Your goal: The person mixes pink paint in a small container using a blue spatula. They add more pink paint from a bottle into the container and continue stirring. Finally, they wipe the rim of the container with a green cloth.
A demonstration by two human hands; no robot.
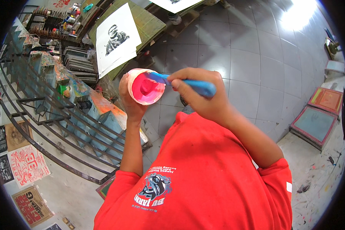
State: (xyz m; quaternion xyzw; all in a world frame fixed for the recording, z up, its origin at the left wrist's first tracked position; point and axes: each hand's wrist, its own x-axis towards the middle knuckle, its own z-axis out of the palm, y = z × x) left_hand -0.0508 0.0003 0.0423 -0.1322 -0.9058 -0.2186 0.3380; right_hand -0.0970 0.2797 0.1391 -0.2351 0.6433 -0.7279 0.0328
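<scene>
My left hand [129,101] is wrapped round the side of a round tub [133,91] with a pale, paint-smeared rim, tilted so its mouth shows. Thick bright pink paint [145,87] coats the inside. A blue-handled tool [198,86] is gripped in my right hand [203,90], fingers closed about the handle. Its lower end reaches over the tub's rim at the right side; that end is blurred and partly inside, so I cannot tell whether it is a brush or a spatula.
White sheets printed with a dark figure [117,40] lie on a green table [149,25] ahead. Dark metal railings [65,153] curve along the left, with stacked frames [78,63] beyond. Screen frames [313,124] lean at the right. Grey floor tiles [245,65] spread ahead.
</scene>
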